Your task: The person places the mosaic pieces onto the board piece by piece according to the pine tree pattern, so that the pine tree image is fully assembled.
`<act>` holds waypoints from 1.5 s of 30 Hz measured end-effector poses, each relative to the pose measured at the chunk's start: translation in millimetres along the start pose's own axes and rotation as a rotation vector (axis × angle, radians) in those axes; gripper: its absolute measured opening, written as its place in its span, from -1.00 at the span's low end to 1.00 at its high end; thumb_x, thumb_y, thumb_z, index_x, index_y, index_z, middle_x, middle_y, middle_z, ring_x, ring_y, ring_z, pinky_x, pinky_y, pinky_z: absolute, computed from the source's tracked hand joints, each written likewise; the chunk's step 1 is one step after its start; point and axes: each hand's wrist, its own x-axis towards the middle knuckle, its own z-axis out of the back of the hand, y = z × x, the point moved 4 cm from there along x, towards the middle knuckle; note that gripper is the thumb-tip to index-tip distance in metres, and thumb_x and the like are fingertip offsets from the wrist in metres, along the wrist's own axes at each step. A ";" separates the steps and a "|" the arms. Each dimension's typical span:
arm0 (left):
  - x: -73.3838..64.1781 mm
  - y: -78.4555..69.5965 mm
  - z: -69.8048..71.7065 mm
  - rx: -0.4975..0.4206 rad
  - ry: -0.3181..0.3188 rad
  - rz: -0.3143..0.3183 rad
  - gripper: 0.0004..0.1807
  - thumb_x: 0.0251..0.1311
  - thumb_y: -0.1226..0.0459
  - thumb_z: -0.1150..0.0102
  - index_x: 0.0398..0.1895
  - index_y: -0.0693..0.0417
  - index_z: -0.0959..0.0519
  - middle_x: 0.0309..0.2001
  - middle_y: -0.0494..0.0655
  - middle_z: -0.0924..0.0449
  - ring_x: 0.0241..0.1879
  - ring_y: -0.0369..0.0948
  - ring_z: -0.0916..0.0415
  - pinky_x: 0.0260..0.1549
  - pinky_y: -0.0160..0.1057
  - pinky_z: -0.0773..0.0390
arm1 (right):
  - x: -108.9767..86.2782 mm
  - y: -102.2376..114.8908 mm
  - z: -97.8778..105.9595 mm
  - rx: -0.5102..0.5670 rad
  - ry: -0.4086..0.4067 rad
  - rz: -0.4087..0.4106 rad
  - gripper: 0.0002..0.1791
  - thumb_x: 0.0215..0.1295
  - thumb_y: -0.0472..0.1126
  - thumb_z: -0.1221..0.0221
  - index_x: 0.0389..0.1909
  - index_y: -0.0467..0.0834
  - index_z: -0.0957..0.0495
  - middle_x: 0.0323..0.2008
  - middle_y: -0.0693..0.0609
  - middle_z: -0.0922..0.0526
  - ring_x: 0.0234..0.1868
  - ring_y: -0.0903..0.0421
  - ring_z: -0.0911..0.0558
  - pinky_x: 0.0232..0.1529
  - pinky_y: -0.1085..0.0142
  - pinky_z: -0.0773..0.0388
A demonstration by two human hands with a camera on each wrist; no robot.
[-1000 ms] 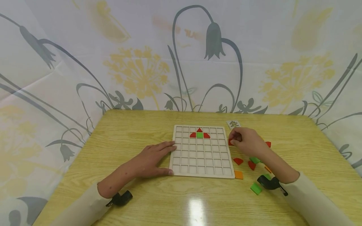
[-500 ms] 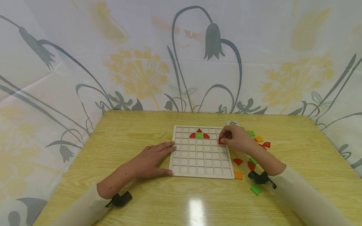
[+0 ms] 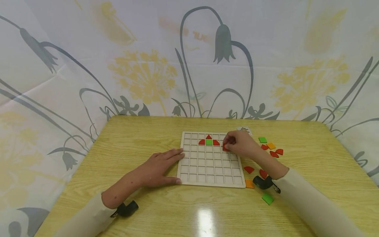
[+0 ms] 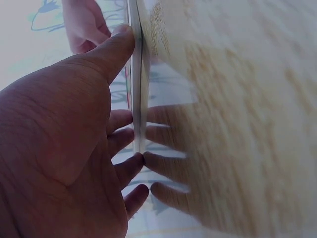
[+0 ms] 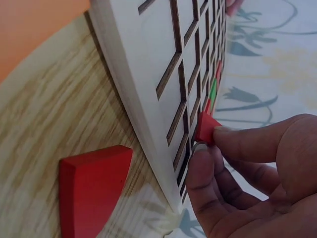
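Note:
A pale wooden grid board [image 3: 210, 169] lies flat on the table. Its upper cells hold a red triangle [image 3: 208, 137], a green square [image 3: 209, 142] and two red rounded pieces, one on each side of the square. With straight fingers, my left hand [image 3: 158, 168] rests against the board's left edge; in the left wrist view the thumb touches that edge. My right hand [image 3: 244, 144] pinches a red tile [image 5: 205, 128] between thumb and finger over the board's right part. The fingers partly cover this tile, so its full outline cannot be made out.
Right of the board lie several loose red, green and orange pieces, among them a red quarter circle [image 3: 249, 169], an orange square [image 3: 250, 183] and a green square [image 3: 267, 198]. A small patterned card [image 3: 244, 129] is behind my right hand. A floral cloth [image 3: 148, 75] hangs behind the table.
My right hand has carried the red tile leftward, from beside the board's right edge to over its cells. The left hand and the board have stayed put.

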 end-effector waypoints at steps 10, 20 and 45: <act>-0.7 0.5 0.1 -0.001 -0.004 -0.005 0.00 0.39 -0.27 -0.24 0.73 -0.05 -0.12 0.72 -0.07 0.02 0.66 0.01 -0.04 0.46 0.33 -0.17 | 5.1 -2.8 -4.0 -0.009 0.013 -0.027 -0.94 0.44 -0.34 -0.26 -0.23 -0.21 -0.70 -0.31 -0.02 -0.69 -0.31 0.06 -0.59 -0.18 0.16 -0.56; -0.1 0.4 0.8 0.003 -0.009 -0.006 0.00 0.40 -0.27 -0.23 0.73 -0.06 -0.12 0.72 -0.07 0.02 0.66 0.01 -0.04 0.46 0.33 -0.17 | 4.2 -2.0 -4.4 -0.015 0.006 -0.029 -0.92 0.44 -0.25 -0.34 -0.22 -0.19 -0.70 -0.33 -0.02 -0.68 -0.33 0.07 -0.59 -0.22 0.18 -0.56; -0.7 0.4 0.4 -0.004 -0.005 -0.006 0.00 0.40 -0.26 -0.25 0.72 -0.04 -0.13 0.72 -0.06 0.01 0.66 0.02 -0.05 0.46 0.33 -0.17 | -9.4 -6.4 1.6 -0.041 -0.037 -0.012 -0.92 0.45 -0.24 -0.32 -0.24 -0.17 -0.71 -0.33 0.01 -0.68 -0.32 0.07 -0.59 -0.21 0.18 -0.56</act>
